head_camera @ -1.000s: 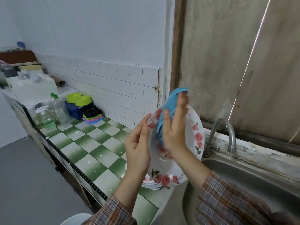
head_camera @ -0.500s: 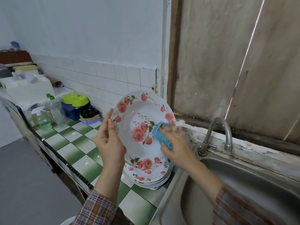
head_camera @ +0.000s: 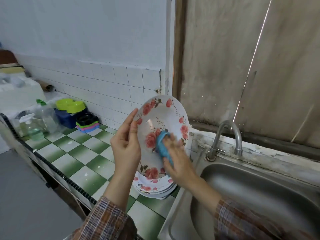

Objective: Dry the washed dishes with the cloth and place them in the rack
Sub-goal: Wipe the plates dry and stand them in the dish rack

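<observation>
Head view: the left hand [head_camera: 125, 146] grips the floral plate [head_camera: 161, 116] by its left rim and holds it upright above the right edge of the tiled counter [head_camera: 78, 153], thumb on the front; its fingers lie along the rim and cover that stretch of it. The right hand [head_camera: 180, 163] holds the bunched blue cloth [head_camera: 161, 148] and presses it on the middle of the plate's hollow face. Its fingertips are smeared by motion, so their exact curl is hard to read. The plate and both hands hide most of the stack of plates [head_camera: 154, 189] on the counter's right edge, just beside the sink [head_camera: 259, 196]. The sink's bowl is cut off at the right, and both sleeves at the bottom. The clear bottles [head_camera: 34, 129] near the counter's far left corner are blurred.

Half a second ago the plate faced the camera more fully; it now looks narrower, and the cloth has moved from the right of the hollow to the central rose.
</observation>
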The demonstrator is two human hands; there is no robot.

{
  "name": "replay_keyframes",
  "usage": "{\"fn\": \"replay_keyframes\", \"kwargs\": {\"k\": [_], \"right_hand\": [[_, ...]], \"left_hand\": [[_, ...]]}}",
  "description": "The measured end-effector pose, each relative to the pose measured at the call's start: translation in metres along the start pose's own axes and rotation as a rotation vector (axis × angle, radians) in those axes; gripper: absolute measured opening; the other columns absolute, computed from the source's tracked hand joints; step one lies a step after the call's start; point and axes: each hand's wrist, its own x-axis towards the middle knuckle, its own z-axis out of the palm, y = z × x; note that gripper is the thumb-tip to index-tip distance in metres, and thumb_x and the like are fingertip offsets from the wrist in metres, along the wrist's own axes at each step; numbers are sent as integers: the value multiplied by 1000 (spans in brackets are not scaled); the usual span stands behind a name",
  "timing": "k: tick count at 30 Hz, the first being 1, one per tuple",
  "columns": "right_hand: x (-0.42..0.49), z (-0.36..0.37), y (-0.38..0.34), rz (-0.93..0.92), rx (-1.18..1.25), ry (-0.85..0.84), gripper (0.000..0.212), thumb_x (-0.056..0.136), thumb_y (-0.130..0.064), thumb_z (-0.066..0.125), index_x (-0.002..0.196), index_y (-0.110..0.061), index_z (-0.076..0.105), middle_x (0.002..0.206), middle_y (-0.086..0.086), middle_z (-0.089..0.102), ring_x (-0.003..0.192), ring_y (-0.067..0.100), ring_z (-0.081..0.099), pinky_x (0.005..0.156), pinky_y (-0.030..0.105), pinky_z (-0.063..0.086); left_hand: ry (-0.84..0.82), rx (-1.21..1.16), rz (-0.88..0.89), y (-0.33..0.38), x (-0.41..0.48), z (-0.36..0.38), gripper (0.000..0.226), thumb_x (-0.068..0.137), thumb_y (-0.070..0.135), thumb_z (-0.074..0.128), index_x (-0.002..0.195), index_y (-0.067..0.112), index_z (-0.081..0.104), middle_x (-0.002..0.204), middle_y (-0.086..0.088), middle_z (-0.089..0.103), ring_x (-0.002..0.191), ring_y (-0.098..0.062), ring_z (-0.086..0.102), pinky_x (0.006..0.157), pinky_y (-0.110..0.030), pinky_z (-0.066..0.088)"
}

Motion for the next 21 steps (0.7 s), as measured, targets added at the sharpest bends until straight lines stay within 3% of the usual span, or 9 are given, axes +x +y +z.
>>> {"fn": "replay_keyframes", "kwargs": {"k": [2,6,8,11,13,17,19,21], "right_hand": [[4,-5,25,174,-45,137,60,99,-41,24,152,-19,6,160,-2,6,147,2,-14,122,48,3],[39,-20,17,277,-6,456,62,100,-37,27,150,-15,-2,160,2,-1,147,7,-14,122,37,-6],[51,-22,-13,253,169,548,61,100,-37,29,148,-19,-4,159,2,-5,148,8,-11,122,35,-3],[43,-8,-62,117,423,402,61,100,-34,32,148,-25,-4,160,0,-4,151,16,-1,123,34,5],[22,9,-73,29,436,235,60,101,-29,32,152,-21,0,162,-5,3,150,11,7,122,31,10],[-21,25,-31,-94,35,133,60,102,-37,32,153,-12,14,159,2,17,149,15,15,122,34,8],[-35,21,-8,-46,-111,147,60,100,-38,35,153,-16,17,157,1,21,149,19,16,122,39,6],[-46,12,5,145,-40,211,57,99,-37,37,152,-27,19,157,-2,22,149,22,19,122,41,11]], "left_hand": [[-35,0,-25,-1,-2,2,25,97,15,51,112,32,62,109,21,67,107,4,62,86,-14,51],[-171,-7,-59,-9,-4,6,25,90,30,54,111,34,65,112,15,70,114,-7,63,96,-29,52],[-248,0,-59,-12,-10,13,25,94,23,52,113,31,64,115,8,70,113,-9,63,94,-25,52],[-221,-53,-91,-16,-18,17,32,98,6,48,116,28,61,114,10,67,110,-4,64,89,-17,51],[-170,-62,-93,-17,-15,10,32,99,6,48,116,29,61,113,10,67,107,-3,65,87,-17,52],[-130,-59,-69,-16,-8,-9,28,99,12,50,113,33,64,118,7,67,113,-7,63,95,-26,52],[-117,-76,-97,-17,-7,-16,27,98,13,52,112,33,65,117,9,67,114,-8,63,95,-28,53],[-98,-76,-108,-17,-7,-20,25,98,16,53,112,33,65,116,13,67,114,-7,62,95,-28,53]]}}
